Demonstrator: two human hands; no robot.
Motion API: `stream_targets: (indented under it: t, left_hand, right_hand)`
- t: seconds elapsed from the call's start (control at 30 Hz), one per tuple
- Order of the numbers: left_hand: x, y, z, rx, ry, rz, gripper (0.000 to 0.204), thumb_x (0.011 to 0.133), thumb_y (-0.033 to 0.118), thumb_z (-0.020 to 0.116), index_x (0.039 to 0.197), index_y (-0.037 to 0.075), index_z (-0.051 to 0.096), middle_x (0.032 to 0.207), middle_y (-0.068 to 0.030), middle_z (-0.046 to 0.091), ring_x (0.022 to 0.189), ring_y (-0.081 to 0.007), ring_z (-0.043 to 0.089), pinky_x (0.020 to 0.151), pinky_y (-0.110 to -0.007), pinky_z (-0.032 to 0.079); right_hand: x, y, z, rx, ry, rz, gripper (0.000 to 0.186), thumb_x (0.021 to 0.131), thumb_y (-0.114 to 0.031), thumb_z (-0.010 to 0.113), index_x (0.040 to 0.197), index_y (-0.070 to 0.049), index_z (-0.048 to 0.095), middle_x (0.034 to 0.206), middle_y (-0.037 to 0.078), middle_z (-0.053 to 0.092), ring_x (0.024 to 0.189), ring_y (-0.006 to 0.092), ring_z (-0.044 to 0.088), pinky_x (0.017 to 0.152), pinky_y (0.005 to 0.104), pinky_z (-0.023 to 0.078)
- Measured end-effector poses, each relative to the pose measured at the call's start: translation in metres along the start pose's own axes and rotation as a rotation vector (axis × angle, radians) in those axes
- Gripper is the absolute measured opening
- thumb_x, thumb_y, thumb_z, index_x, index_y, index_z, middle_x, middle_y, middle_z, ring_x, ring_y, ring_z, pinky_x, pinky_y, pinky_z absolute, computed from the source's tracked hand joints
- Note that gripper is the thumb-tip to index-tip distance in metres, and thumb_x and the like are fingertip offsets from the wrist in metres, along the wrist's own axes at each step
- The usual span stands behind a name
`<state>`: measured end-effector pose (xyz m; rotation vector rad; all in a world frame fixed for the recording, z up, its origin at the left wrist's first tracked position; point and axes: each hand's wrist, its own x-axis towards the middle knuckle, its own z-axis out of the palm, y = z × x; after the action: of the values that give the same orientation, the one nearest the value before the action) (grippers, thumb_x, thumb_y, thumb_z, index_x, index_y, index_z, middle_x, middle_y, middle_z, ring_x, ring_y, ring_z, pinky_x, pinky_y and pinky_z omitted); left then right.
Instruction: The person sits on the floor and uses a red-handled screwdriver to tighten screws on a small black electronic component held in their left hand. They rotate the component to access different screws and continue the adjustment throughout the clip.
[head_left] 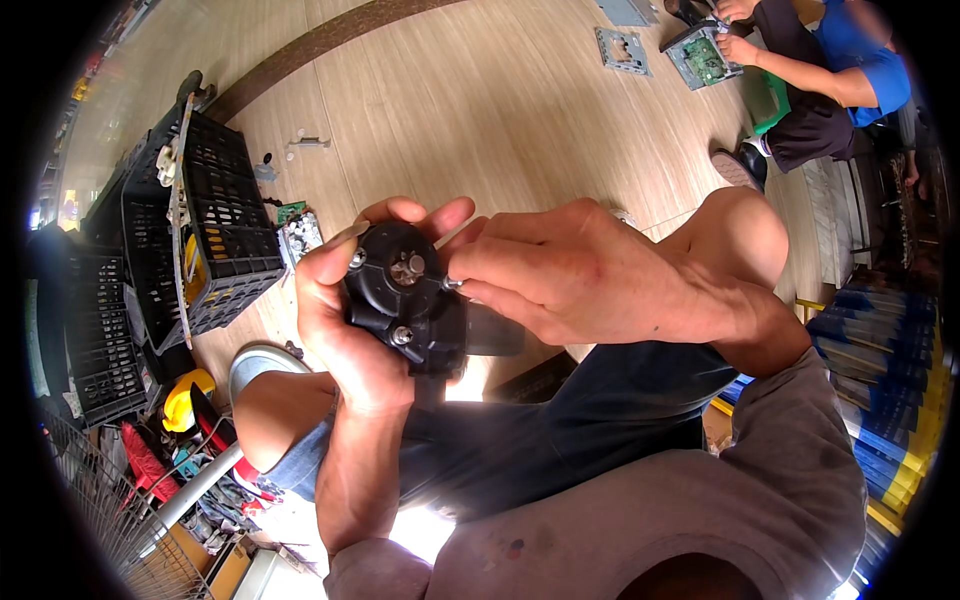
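My left hand (350,330) is wrapped around a round-ended black motor-like housing (425,325), holding it up above my lap. A short metal shaft end (408,268) shows on its top face. Bright screws sit in the rim, one screw (402,335) low on the face and another screw (357,258) by my left thumb. My right hand (590,270) is closed against the housing's right side, thumb and forefinger pinched at a small silver screw (452,284). How deep that screw sits cannot be seen. A smoky dark cylindrical part (495,335) shows below my right hand.
Black plastic crates (235,225) stand at the left, with a small board-like part (298,235) beside them. Metal scraps (310,142) lie on the floor. At the far right, a person in blue (850,70) handles an opened device (700,58). Stacked blue-yellow boxes (880,370) line the right.
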<state>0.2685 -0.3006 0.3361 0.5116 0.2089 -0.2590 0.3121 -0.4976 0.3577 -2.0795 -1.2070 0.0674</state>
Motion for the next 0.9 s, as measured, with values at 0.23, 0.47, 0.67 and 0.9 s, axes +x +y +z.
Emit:
stream_targets:
  t: [0.23,0.47,0.67,0.9]
  left_hand:
    - [-0.0002,-0.0009,0.001,-0.033,-0.033,0.012,0.052,0.09,0.039,0.043,0.117,-0.004,0.057,0.119,-0.0318,0.065,0.114,-0.0447,0.062,0.106,-0.051,0.045]
    - [0.0,-0.0011,0.0009,-0.026,-0.015,0.007,0.052,0.091,0.039,0.043,0.117,-0.004,0.057,0.118,-0.0318,0.065,0.115,-0.0456,0.062,0.107,-0.053,0.045]
    - [-0.0005,-0.0004,-0.0004,-0.002,-0.007,-0.004,0.052,0.091,0.039,0.043,0.117,-0.003,0.057,0.119,-0.032,0.065,0.115,-0.0463,0.061,0.107,-0.054,0.044]
    - [-0.0017,0.0006,0.0009,0.001,-0.004,-0.03,0.052,0.091,0.04,0.044,0.117,-0.002,0.057,0.12,-0.031,0.065,0.115,-0.0453,0.062,0.106,-0.052,0.045]
  right_hand:
    - [-0.0002,-0.005,-0.0055,-0.024,-0.086,0.049,0.023,0.083,0.0,0.074,0.104,0.0,0.063,0.097,0.009,0.07,0.072,0.0217,0.071,0.054,0.0287,0.056]
    - [0.0,-0.0054,-0.0065,-0.025,-0.112,0.044,0.024,0.081,0.002,0.073,0.103,0.0,0.063,0.098,0.009,0.07,0.074,0.0207,0.071,0.055,0.0276,0.057]
    - [0.0001,-0.0019,-0.0046,-0.054,-0.101,0.019,0.023,0.082,-0.002,0.075,0.102,-0.001,0.063,0.097,0.007,0.07,0.07,0.0208,0.069,0.052,0.0283,0.055]
    - [0.0004,-0.002,-0.0032,0.013,-0.041,0.021,0.009,0.082,-0.001,0.061,0.085,-0.001,0.053,0.078,0.011,0.062,0.06,0.0274,0.065,0.048,0.0367,0.05]
